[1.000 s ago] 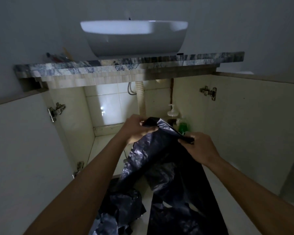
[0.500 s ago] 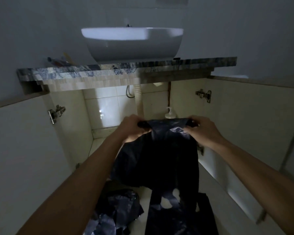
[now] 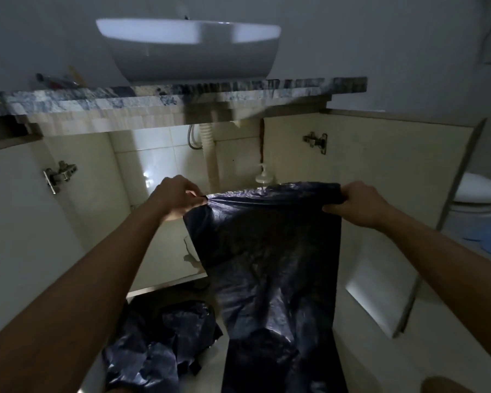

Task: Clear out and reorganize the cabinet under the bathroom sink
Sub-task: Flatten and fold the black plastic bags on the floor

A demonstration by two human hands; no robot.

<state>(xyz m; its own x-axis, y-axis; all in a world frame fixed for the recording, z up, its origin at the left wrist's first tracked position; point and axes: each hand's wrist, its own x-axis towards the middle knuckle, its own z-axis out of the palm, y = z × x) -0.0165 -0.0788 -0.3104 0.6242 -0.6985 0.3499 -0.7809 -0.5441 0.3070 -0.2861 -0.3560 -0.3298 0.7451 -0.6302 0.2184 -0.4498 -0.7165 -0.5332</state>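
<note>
Your left hand (image 3: 174, 197) and right hand (image 3: 358, 204) pinch a dark bin bag (image 3: 270, 251) taut before the open cabinet (image 3: 165, 251), under the marble worktop (image 3: 182, 95) and basin (image 3: 190, 49).

Dark plastic bag (image 3: 272, 251) between left hand (image 3: 176, 198), right hand (image 3: 359, 204)

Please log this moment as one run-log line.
left hand: grips bag corner | right hand: grips other corner | dark plastic bag: stretched, hanging | cabinet: doors open

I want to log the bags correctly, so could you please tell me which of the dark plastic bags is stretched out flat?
The held bag, stretched between left hand and right hand; the crumpled bag lies heaped on the floor.
</note>
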